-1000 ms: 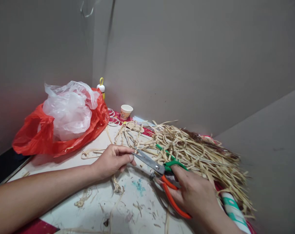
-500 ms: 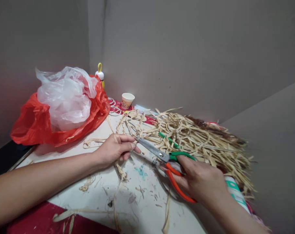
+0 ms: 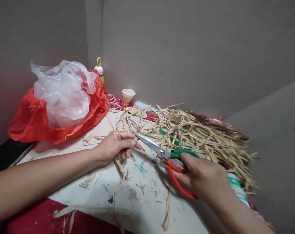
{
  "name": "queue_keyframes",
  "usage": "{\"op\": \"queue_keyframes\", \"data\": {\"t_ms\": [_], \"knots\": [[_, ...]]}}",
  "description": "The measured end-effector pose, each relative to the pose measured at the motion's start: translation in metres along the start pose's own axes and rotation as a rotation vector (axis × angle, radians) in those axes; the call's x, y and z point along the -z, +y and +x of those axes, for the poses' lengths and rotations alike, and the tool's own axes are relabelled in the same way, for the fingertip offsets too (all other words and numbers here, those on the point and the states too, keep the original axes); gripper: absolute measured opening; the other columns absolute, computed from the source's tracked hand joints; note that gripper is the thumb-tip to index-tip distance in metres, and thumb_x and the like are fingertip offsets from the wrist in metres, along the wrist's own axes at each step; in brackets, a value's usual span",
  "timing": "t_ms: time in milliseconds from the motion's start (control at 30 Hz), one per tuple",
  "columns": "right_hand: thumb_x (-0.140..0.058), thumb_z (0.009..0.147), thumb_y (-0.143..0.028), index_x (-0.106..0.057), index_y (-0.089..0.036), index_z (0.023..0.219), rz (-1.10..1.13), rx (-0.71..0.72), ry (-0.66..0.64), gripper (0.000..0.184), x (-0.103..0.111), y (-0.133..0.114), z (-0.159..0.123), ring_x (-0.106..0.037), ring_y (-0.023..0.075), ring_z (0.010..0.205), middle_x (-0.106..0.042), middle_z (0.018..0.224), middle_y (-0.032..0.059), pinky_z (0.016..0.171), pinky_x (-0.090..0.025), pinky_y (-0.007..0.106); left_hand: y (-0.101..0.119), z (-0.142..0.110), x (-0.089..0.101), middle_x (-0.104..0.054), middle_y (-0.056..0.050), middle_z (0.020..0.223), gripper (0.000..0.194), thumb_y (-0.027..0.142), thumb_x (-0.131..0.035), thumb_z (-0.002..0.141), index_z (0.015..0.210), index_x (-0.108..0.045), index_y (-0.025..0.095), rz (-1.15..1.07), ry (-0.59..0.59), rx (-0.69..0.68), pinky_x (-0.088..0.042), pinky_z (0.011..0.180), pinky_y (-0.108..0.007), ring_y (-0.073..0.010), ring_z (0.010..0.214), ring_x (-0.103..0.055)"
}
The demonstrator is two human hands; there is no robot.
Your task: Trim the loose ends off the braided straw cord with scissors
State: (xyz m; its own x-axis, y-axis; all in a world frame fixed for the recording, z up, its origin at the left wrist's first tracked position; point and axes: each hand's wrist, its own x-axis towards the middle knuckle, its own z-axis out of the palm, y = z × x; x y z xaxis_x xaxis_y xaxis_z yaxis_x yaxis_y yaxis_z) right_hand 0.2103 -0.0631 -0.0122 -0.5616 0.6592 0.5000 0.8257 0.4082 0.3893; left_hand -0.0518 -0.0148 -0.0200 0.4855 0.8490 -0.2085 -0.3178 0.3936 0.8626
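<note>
My right hand [image 3: 203, 174] is closed through the handles of a pair of scissors [image 3: 159, 150], one handle green and the other orange. The blades lie together and point left, their tip at the fingertips of my left hand [image 3: 119, 144]. That hand is closed in a pinch over a braid of straw [image 3: 121, 168], which hangs below the palm and trails a thin strand toward the front of the table. The part of the braid inside the fingers is hidden. Around the blade tip lie more thin braided straw cords [image 3: 130, 122].
A large heap of dry straw [image 3: 210, 143] spreads at the right, with a green-and-white roll [image 3: 237, 188] beside it. On the left sit red [image 3: 25, 117] and clear plastic bags [image 3: 66, 97]. A paper cup [image 3: 128, 97] and a yellow-and-white bottle [image 3: 99, 71] stand behind. Scraps litter the white tabletop [image 3: 88, 201].
Both hands keep nearly the same pose, with the scissors still at the left fingertips. The view has shifted slightly, so the background sits a little higher.
</note>
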Motion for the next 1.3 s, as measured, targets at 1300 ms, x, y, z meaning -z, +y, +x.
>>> {"op": "queue_keyframes", "data": {"t_ms": [1300], "knots": [[-0.077,0.066,-0.034,-0.05,-0.022,0.084,1.541,-0.971,0.213,0.035,0.0,-0.029,0.075,-0.056,0.0109,0.059,-0.057,0.067,-0.0049,0.054,-0.043,0.022,-0.003,-0.008,-0.005,-0.067,-0.006,0.07,0.03,0.039,-0.069,0.072,0.083,-0.067,0.011,0.247,-0.095,-0.1,-0.034,0.046,-0.02,-0.0057,0.046,-0.047]]}}
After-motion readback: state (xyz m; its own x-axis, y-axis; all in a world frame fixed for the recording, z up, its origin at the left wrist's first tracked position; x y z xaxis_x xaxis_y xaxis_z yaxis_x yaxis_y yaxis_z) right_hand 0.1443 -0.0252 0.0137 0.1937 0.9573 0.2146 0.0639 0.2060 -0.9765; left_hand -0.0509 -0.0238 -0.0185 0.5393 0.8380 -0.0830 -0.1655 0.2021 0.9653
